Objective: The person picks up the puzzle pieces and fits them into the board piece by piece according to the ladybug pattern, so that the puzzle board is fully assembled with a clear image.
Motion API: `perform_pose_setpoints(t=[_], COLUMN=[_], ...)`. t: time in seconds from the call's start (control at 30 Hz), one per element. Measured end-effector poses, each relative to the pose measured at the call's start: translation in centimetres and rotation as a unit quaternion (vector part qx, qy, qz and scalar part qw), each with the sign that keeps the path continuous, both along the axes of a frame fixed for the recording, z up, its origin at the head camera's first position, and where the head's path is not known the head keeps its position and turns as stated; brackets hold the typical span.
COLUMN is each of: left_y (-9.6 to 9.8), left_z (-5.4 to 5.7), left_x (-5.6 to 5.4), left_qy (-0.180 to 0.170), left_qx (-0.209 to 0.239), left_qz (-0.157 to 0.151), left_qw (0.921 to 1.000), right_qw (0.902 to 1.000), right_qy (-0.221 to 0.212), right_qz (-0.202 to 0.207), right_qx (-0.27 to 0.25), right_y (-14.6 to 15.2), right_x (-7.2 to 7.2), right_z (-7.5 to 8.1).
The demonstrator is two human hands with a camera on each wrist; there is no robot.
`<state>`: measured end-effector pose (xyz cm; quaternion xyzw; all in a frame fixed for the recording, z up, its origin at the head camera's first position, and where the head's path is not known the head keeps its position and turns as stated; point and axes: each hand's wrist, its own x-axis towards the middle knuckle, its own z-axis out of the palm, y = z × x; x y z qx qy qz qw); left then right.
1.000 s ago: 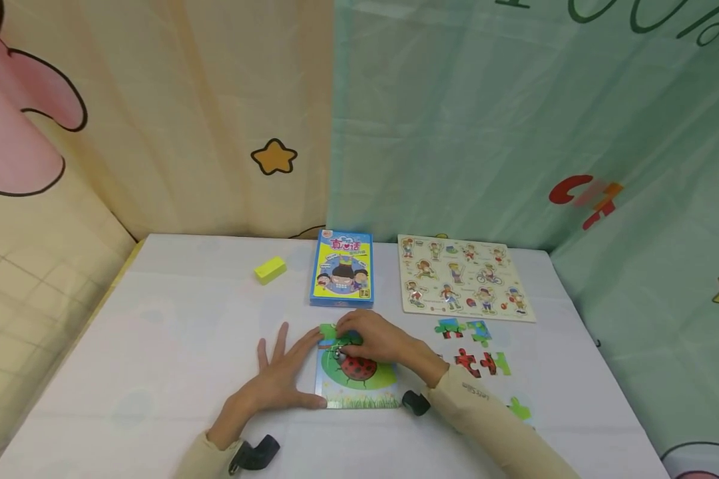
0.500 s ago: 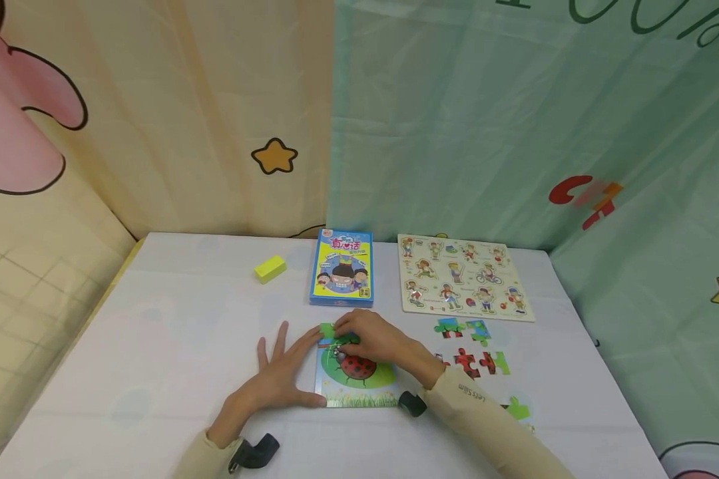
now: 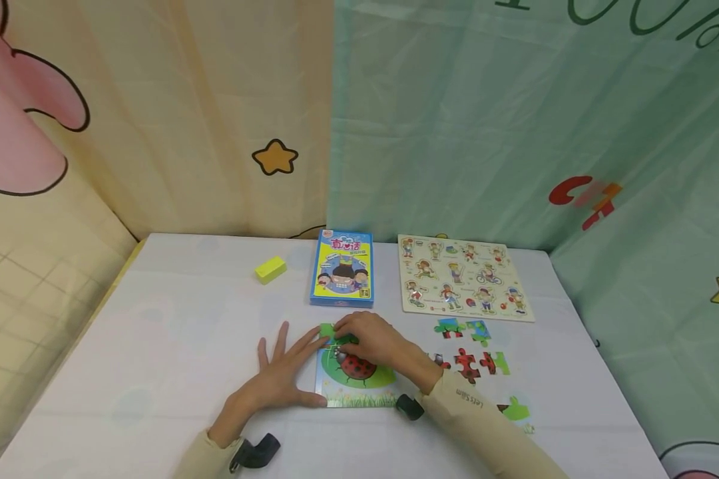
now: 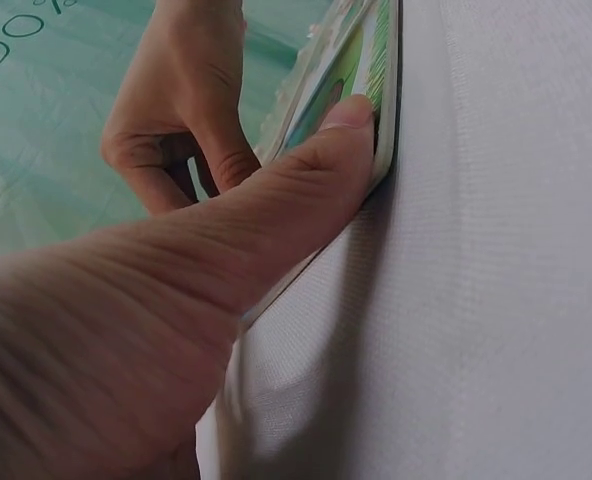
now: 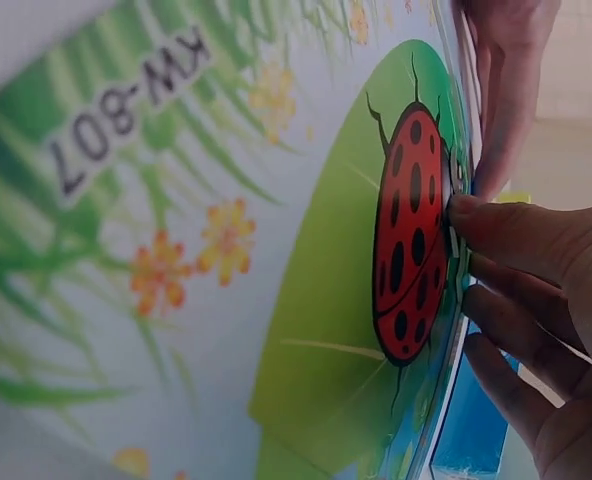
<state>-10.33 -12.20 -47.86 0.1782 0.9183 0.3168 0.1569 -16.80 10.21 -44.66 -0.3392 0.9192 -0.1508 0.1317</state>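
Observation:
A square ladybug puzzle board (image 3: 359, 401) lies on the white table. Spread along its left side, my left hand (image 3: 284, 379) rests its thumb on the lower left corner and its forefinger near the upper left corner. In the left wrist view that thumb (image 4: 346, 120) presses the board's rim. My right hand (image 3: 376, 340) reaches over the top of the board, thumb and fingers pinching a puzzle piece (image 5: 456, 250) at the ladybug's head end. The hand covers most of that piece. A green piece (image 3: 326, 330) shows at the board's upper left corner.
Several loose puzzle pieces (image 3: 466, 364) lie right of the board, some partly behind the right sleeve. Behind it are a blue and yellow box (image 3: 343, 269), a yellow block (image 3: 270, 269) and a wooden picture board (image 3: 464, 278). Curtains (image 3: 455, 133) stand behind the table.
The right wrist and forearm have shifted slightly left, uncovering more of the loose pieces. The right fingers stay at the same spot on the board. The left hand has hardly moved.

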Motion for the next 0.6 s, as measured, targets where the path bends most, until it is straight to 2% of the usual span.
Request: perform_pose_setpoints(t=[0.3, 0.47, 0.6], left_y=[0.1, 0.1, 0.0], left_z=[0.1, 0.0, -0.2], left_x=[-0.2, -0.2, 0.0], left_qy=[0.002, -0.001, 0.002], left_qx=[0.002, -0.008, -0.008], left_qz=[-0.006, -0.006, -0.004], left_qw=[1.0, 0.9999, 1.0], right_qw=[0.9994, 0.9961, 0.9897], right_qy=[-0.02, -0.006, 0.007], right_qz=[-0.001, -0.012, -0.043], right_qx=[-0.027, -0.087, -0.136], right_y=[0.5, 1.4, 2.6], right_x=[-0.1, 0.4, 0.9], right_z=[0.0, 0.5, 1.3])
